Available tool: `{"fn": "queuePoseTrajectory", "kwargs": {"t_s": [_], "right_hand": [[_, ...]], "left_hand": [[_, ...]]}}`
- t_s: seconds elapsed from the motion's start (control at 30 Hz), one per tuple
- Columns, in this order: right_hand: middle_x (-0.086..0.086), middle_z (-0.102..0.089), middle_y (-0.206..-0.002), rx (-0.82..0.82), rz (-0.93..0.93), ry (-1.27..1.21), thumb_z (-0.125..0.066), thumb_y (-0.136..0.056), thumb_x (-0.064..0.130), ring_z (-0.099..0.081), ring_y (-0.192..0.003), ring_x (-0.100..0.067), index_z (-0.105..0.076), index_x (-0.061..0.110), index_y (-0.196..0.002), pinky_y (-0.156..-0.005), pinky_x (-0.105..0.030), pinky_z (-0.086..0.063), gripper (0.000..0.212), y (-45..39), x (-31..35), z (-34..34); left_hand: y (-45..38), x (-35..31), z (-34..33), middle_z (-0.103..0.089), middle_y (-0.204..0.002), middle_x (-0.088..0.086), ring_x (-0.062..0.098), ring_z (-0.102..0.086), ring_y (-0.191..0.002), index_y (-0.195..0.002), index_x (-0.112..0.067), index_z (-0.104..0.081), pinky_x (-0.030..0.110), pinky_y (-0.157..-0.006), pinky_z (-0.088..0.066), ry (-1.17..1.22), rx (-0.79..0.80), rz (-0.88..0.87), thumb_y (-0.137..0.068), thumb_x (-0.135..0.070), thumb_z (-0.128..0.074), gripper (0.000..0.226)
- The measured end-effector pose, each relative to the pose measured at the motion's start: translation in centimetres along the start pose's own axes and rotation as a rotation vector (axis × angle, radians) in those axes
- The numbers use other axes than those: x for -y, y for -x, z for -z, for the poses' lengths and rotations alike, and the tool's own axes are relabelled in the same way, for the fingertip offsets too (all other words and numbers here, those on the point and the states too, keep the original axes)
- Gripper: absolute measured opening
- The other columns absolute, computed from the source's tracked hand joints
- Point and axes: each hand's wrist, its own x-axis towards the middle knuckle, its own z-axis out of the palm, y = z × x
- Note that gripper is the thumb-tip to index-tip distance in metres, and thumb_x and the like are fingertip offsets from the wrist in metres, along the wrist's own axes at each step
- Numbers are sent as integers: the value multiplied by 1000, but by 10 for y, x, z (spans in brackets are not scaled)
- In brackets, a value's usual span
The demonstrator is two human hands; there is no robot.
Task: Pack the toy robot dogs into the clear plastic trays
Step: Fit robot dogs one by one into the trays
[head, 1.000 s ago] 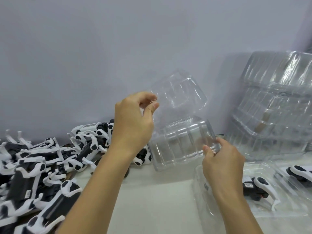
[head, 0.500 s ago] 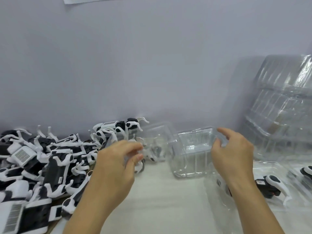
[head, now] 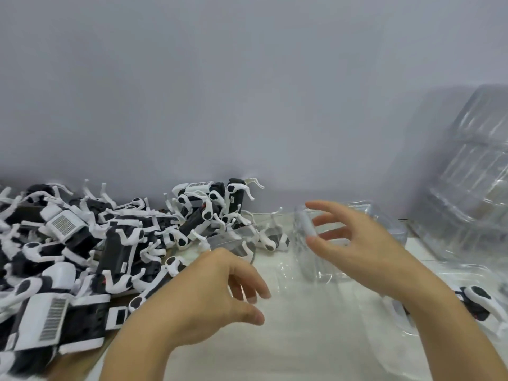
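A big heap of black-and-white toy robot dogs (head: 115, 243) covers the left of the table. A clear plastic tray (head: 310, 259) lies on the white tabletop in the middle, blurred and see-through. My right hand (head: 362, 243) hovers just in front of it with fingers spread and holds nothing; whether it touches the tray I cannot tell. My left hand (head: 220, 295) floats lower, between the heap and the tray, fingers loosely curled and empty. At the right edge a packed toy dog (head: 479, 301) lies in another clear tray (head: 450, 273).
A tall stack of clear trays (head: 472, 182) leans against the grey wall (head: 247, 92) at the right. Near the wall, dogs (head: 220, 199) stick up with their white legs in the air. Bare white tabletop (head: 302, 339) lies between my forearms.
The clear tray, held up in both hands a second ago, has come down onto the table, and both hands have let go. The view has swung left toward the heap.
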Motion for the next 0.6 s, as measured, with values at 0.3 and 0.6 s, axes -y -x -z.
{"fn": "queuePoseTrajectory", "kwargs": {"t_s": [0.3, 0.6], "right_hand": [[21, -62, -110, -54, -3, 201, -50, -93, 49, -60, -87, 6, -61, 46, -114, -68, -13, -44, 23, -6, -2, 0], [23, -48, -134, -30, -141, 437, -45, -101, 39, -28, -136, -14, -65, 53, -112, -109, -49, -25, 27, -9, -23, -20]], "left_hand": [[17, -10, 19, -72, -85, -18, 2, -66, -81, -82, -47, -75, 22, -80, -51, -36, 172, 56, -69, -34, -89, 24], [-4, -3, -9, -68, -79, -15, -1, -62, -71, -89, -34, -77, 16, -67, -49, -119, 257, 145, -68, -28, -91, 25]]}}
